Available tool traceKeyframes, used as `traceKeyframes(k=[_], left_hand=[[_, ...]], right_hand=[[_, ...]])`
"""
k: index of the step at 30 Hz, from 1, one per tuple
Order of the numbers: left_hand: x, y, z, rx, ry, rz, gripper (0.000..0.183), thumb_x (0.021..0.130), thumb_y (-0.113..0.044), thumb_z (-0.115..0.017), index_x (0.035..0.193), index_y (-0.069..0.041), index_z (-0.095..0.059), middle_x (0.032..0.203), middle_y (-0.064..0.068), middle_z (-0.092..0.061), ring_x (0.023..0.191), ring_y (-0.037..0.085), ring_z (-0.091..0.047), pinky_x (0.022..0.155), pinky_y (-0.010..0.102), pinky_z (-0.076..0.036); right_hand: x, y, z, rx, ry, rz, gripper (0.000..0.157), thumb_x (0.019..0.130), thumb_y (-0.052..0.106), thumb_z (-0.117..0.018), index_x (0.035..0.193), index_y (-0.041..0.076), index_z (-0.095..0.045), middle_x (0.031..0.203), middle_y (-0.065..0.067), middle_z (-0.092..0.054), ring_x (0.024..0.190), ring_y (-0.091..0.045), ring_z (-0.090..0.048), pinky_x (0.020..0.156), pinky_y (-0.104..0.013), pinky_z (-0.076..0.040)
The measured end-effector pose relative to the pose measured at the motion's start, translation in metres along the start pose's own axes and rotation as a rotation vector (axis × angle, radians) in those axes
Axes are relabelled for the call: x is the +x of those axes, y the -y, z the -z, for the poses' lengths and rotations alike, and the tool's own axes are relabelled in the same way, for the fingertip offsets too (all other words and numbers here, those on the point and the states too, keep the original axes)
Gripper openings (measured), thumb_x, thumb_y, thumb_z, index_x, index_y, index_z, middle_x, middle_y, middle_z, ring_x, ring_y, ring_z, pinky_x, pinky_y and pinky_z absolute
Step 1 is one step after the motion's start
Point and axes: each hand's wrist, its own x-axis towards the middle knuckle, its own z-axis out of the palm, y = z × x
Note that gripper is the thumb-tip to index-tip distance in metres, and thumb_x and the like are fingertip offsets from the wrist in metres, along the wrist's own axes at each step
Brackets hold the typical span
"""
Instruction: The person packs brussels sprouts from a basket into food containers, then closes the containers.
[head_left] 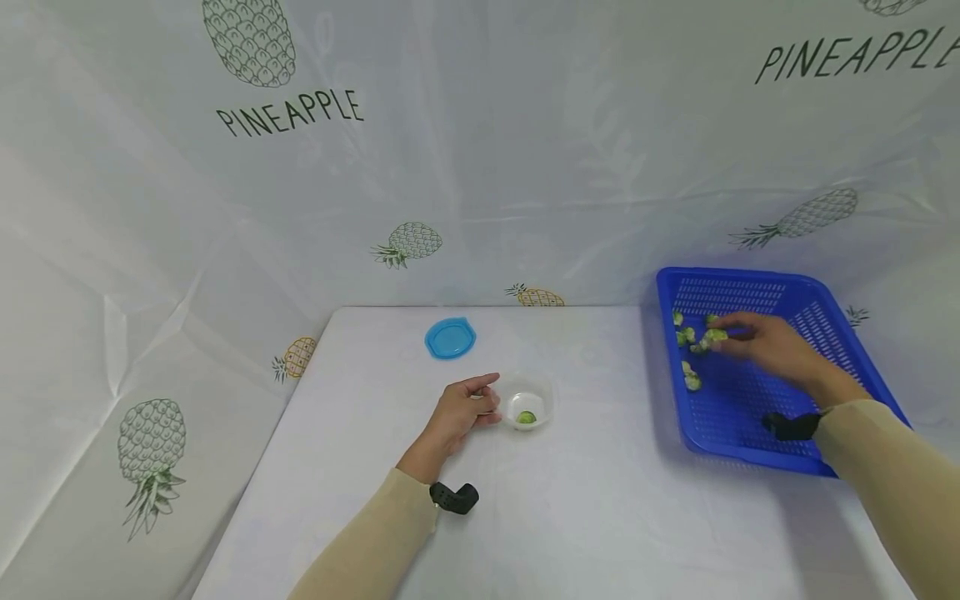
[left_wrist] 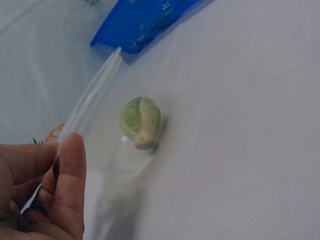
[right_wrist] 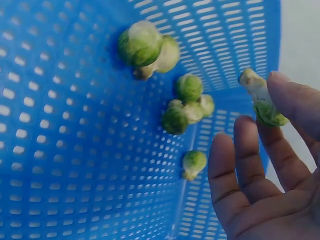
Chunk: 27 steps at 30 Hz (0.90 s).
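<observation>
Wall sheet (head_left: 480, 150) reads "PINEAPPLE" twice, legible in head view only; same for the blue lid (head_left: 451, 338), far-left of the bowl. Left hand (head_left: 456, 414) pinches the rim of the clear plastic bowl (head_left: 515, 397), thumb against fingers; left wrist view adds the pale cut stem on the smooth green sprout inside (left_wrist: 141, 121). Right hand (head_left: 776, 346) is over the blue perforated plastic basket (head_left: 731, 412) at right, thumb and forefinger pinching a sprout (right_wrist: 262, 100), other fingers apart. Loose sprouts (right_wrist: 189, 107) sit along the basket's left side.
</observation>
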Motion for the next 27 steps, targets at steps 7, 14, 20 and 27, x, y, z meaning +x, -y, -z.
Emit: traceKeyframes(k=[7, 14, 20, 27], left_hand=[[0.000, 0.001, 0.000, -0.009, 0.000, 0.005, 0.051, 0.099, 0.005, -0.066, 0.148, -0.004, -0.060, 0.102, 0.001, -0.055, 0.083, 0.010, -0.062, 0.078, 0.023, -0.065], [0.000, -0.001, 0.000, -0.004, 0.003, 0.007, 0.051, 0.099, 0.004, -0.067, 0.149, -0.005, -0.060, 0.103, 0.001, -0.056, 0.083, 0.010, -0.062, 0.078, 0.024, -0.065], [0.000, -0.001, 0.001, -0.002, 0.004, 0.007, 0.051, 0.099, 0.004, -0.067, 0.149, -0.004, -0.059, 0.103, 0.001, -0.056, 0.083, 0.010, -0.062, 0.078, 0.023, -0.065], [0.000, -0.002, 0.001, 0.005, 0.001, 0.011, 0.050, 0.099, 0.003, -0.067, 0.148, -0.007, -0.061, 0.104, 0.002, -0.055, 0.084, 0.011, -0.062, 0.079, 0.024, -0.065]], right_hand=[[-0.007, 0.010, 0.001, 0.053, -0.083, -0.016, 0.062, 0.104, 0.048, -0.064, 0.150, 0.007, -0.052, 0.144, -0.028, -0.059, 0.104, -0.034, -0.072, 0.090, -0.060, -0.059], [-0.017, 0.020, 0.004, 0.079, -0.113, -0.025, 0.062, 0.105, 0.049, -0.063, 0.151, 0.010, -0.051, 0.140, -0.021, -0.064, 0.093, -0.007, -0.072, 0.097, -0.067, -0.052], [-0.023, 0.031, 0.003, 0.058, -0.162, -0.009, 0.063, 0.102, 0.055, -0.064, 0.149, 0.013, -0.054, 0.130, -0.003, -0.068, 0.095, 0.000, -0.069, 0.092, -0.049, -0.057], [-0.031, 0.050, -0.004, 0.056, -0.216, -0.011, 0.063, 0.098, 0.061, -0.066, 0.145, 0.018, -0.060, 0.133, 0.004, -0.060, 0.113, -0.001, -0.048, 0.097, -0.057, -0.050]])
